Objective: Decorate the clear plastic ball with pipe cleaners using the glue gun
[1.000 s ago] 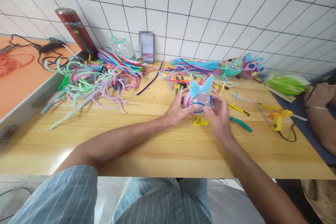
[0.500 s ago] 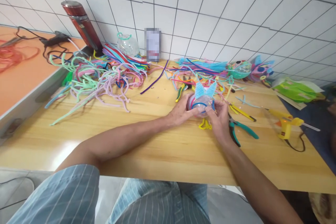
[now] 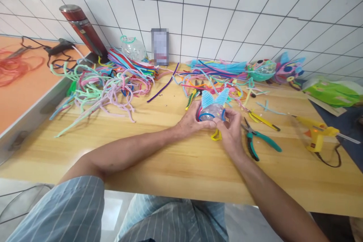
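A clear plastic ball (image 3: 213,110) with blue pipe cleaner curves on it is held between both hands just above the wooden table. Two light blue ears (image 3: 215,98) made of pipe cleaners stick up from its top. Around its left side curls my left hand (image 3: 193,119), thumb along the near face. My right hand (image 3: 231,126) grips the right side, its thumb and fingers at a blue pipe cleaner loop (image 3: 223,114). Below the ball shows a yellow pipe cleaner piece (image 3: 216,135). Green-handled pliers (image 3: 259,140) lie open just right of my right hand.
Tangled pipe cleaners (image 3: 99,87) cover the left of the table (image 3: 176,166). A yellow glue gun (image 3: 317,132) stands at the right, near a yellow cutter (image 3: 263,121). Along the tiled wall are a red thermos (image 3: 83,30), a phone (image 3: 160,47) and finished-looking decorated balls (image 3: 262,71).
The camera view has shifted slightly to the right. Both hands still hold the ball, and it appears tipped a little, with less of the yellow piece showing beneath.
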Available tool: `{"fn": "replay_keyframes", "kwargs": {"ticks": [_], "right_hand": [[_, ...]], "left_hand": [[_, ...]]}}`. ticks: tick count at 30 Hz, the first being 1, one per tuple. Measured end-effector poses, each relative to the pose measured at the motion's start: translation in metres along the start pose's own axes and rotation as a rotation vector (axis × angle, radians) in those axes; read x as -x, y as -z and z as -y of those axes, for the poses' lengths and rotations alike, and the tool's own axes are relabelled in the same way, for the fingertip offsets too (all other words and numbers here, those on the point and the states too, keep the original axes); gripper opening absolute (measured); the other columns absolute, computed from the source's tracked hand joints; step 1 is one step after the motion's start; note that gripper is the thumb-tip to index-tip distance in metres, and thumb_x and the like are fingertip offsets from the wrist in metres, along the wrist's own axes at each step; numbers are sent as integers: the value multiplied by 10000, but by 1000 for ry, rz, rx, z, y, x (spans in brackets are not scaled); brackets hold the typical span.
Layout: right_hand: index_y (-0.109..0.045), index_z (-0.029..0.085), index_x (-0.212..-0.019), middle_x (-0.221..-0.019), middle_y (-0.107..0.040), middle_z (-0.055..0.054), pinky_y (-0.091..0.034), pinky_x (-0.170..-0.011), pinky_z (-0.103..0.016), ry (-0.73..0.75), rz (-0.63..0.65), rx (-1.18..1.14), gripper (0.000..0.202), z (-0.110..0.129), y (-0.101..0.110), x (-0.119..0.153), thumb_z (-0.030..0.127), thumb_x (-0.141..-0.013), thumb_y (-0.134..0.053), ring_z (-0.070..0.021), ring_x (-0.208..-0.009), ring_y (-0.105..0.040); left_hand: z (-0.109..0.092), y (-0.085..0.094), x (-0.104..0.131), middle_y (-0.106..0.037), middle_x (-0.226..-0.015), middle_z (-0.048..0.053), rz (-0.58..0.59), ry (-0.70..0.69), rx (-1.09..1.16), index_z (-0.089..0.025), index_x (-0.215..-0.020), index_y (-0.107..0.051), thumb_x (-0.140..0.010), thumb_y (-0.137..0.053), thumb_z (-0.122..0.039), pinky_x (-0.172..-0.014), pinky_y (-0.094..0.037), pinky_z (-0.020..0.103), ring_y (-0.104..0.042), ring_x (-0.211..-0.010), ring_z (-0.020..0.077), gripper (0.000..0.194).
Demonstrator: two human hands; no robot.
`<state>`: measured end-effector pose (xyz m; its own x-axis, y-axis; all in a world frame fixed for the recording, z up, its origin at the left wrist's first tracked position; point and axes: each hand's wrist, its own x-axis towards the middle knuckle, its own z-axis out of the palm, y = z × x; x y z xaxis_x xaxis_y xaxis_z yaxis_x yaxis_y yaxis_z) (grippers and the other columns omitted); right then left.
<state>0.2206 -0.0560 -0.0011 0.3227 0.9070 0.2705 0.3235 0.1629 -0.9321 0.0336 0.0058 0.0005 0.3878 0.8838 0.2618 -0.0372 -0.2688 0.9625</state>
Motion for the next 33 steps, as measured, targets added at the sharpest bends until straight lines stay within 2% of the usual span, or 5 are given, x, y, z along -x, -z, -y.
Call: {"fn": "replay_keyframes", "kwargs": {"ticks": [8, 15, 20, 23, 33], "right_hand": [[-625, 286, -1327, -1361, -731, -109, -632, -1076, -497, 13, 42, -76, 555, 5, 6, 3, 706, -983, -740, -312, -1284, -712], [-727, 265, -1284, -1257, -794, -93, -620, -1047, -485, 81, 12, -34, 452, 3, 18, -1, 663, -1077, -671, -294, -1179, -743], [-723, 293, -1338, -1403, -731, -115, -579, -1151, -554, 302, 20, 118, 341, 2, 27, -5, 498, -1067, -746, -333, -1350, -693], [-734, 308, -1336, -1388, -737, -111, -564, -1178, -587, 453, 32, 222, 289, 2, 31, -7, 394, -1061, -755, -338, -1344, -699], [-797, 321, -1262, -1298, -768, -87, -646, -984, -498, 683, -1, 383, 250, 12, 31, -9, 219, -1034, -783, -292, -1154, -773]], "left_hand": [[0, -2, 2, -652, -1517, 145, 8, 4, 1, -210, -1502, -565, -875, -935, -594, -1242, -534, 493, -632, -1424, 361, 824], [-13, 2, 3, -672, -1486, 126, 25, 52, 10, -220, -1490, -536, -861, -921, -507, -1203, -581, 486, -663, -1380, 351, 791], [-11, 3, 3, -682, -1453, 122, 37, 87, 55, -233, -1481, -542, -878, -925, -574, -1214, -575, 513, -669, -1389, 357, 791], [-9, 4, 4, -662, -1491, 136, 44, 99, 67, -234, -1501, -535, -884, -928, -592, -1239, -556, 518, -648, -1432, 367, 814], [-4, 1, 5, -652, -1493, 146, 42, 71, 98, -233, -1503, -511, -913, -901, -642, -1240, -555, 520, -654, -1416, 351, 818]]}}
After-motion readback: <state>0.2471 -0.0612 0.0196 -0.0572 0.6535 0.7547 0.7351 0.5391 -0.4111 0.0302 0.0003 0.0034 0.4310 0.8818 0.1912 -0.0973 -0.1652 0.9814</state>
